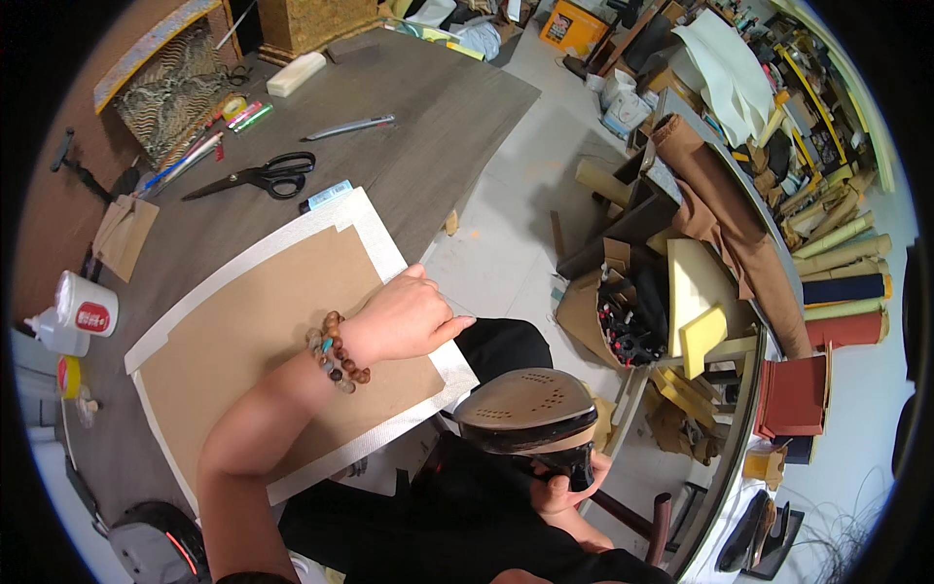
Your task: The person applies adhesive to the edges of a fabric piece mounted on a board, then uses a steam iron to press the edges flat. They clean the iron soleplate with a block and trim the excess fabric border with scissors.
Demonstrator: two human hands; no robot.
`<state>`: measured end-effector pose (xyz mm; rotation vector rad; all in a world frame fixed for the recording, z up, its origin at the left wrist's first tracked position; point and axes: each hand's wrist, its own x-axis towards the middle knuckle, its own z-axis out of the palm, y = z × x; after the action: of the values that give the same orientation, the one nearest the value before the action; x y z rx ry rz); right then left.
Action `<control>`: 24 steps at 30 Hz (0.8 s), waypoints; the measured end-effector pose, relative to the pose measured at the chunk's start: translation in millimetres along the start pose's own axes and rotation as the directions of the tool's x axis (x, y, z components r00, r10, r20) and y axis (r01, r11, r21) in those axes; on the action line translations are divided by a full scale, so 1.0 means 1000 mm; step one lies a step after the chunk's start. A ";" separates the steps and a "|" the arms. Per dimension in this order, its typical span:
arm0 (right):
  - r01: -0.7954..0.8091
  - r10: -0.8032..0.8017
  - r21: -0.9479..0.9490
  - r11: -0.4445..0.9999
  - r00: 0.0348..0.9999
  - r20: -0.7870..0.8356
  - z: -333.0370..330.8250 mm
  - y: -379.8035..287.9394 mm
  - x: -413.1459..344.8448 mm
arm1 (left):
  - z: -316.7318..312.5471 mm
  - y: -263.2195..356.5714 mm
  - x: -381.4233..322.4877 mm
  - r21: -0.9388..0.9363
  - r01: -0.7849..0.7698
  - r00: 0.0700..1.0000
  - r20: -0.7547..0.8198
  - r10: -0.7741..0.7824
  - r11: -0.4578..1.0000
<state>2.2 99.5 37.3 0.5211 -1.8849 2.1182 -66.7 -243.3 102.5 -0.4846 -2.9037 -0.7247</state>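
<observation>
My left hand, with two beaded bracelets at the wrist, rests on the right edge of a tan board. White woven cloth borders the board on its sides. The left fingers are curled and their tips are hidden, so I cannot tell whether they pinch the cloth edge. My right hand grips the handle of an iron beside the board. The iron is tipped so that its perforated soleplate faces up towards me, apart from the cloth.
On the grey table lie black scissors, a utility knife, pens and a white block. A white tub stands at the left. Right of me are an open bag and a brown fabric roll.
</observation>
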 end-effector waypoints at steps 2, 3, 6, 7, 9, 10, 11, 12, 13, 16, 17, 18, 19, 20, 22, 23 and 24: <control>0.052 -0.051 -0.015 0.999 0.997 0.057 -0.005 0.010 -0.012 | 0.007 -0.003 -0.001 0.033 -0.012 0.998 -0.058 0.014 0.999; 0.066 -0.060 -0.097 0.993 0.996 0.059 -0.009 0.014 -0.017 | 0.010 -0.004 -0.002 0.040 -0.016 0.997 -0.073 0.019 0.999; 0.040 -0.025 -0.175 0.984 0.996 0.086 -0.019 0.021 -0.030 | 0.014 -0.005 -0.003 0.101 -0.024 0.997 -0.064 0.030 0.995; 0.051 -0.030 -0.193 0.980 0.993 0.112 -0.021 0.021 -0.033 | 0.015 -0.004 -0.003 0.123 -0.023 0.999 -0.031 0.027 0.992; 0.089 -0.052 -0.208 0.974 0.983 0.177 -0.029 0.017 -0.029 | 0.017 -0.004 -0.003 0.098 -0.004 0.999 -0.051 0.009 0.995; 0.110 -0.068 -0.243 0.964 0.982 0.177 -0.031 0.014 -0.025 | 0.018 -0.003 -0.003 0.094 0.005 0.999 -0.048 -0.001 0.996; 0.158 -0.082 -0.293 0.943 0.963 0.255 -0.031 0.009 -0.020 | 0.019 -0.002 -0.003 0.091 0.006 0.998 -0.066 0.000 0.996; 0.192 -0.118 -0.294 0.936 0.960 0.252 -0.026 0.006 -0.015 | 0.019 -0.001 -0.003 0.059 0.012 0.997 -0.075 -0.007 0.998; 0.221 -0.152 -0.273 0.936 0.956 0.250 -0.020 0.001 -0.008 | 0.019 -0.001 -0.003 0.042 0.022 0.998 -0.059 -0.019 0.999; 0.384 -0.257 -0.344 0.857 0.897 0.360 0.007 -0.023 0.018 | 0.019 0.000 -0.003 0.035 0.028 0.998 -0.056 -0.026 0.999; 0.389 -0.281 -0.354 0.851 0.905 0.319 0.021 -0.033 0.026 | 0.019 0.000 -0.003 0.061 0.023 0.999 -0.050 -0.020 0.998; 0.346 -0.254 -0.361 0.866 0.926 0.278 0.034 -0.044 0.033 | 0.019 0.000 -0.003 0.088 0.016 0.999 -0.043 -0.013 0.996; 0.355 -0.215 -0.421 0.835 0.914 0.344 0.045 -0.058 0.043 | 0.019 0.000 -0.003 0.104 0.010 0.999 -0.050 -0.004 0.994; 0.360 -0.173 -0.471 0.805 0.903 0.394 0.054 -0.073 0.051 | 0.019 0.000 -0.003 0.122 0.000 0.999 -0.054 0.007 0.993; 0.495 -0.207 -0.520 0.696 0.832 0.515 0.068 -0.093 0.072 | 0.019 -0.002 -0.003 0.082 -0.015 0.999 -0.043 0.019 0.997; 0.516 -0.144 -0.534 0.670 0.795 0.589 0.071 -0.103 0.079 | 0.018 -0.003 -0.003 0.074 0.002 1.000 0.005 -0.002 0.997; 0.555 -0.145 -0.549 0.626 0.773 0.617 0.071 -0.107 0.090 | 0.018 -0.004 -0.003 0.011 0.004 1.000 -0.011 -0.004 1.000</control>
<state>-27.0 38.2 179.1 1.2395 -2.3932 0.8748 -65.2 -239.1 84.3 -0.4724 -2.8972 -0.7085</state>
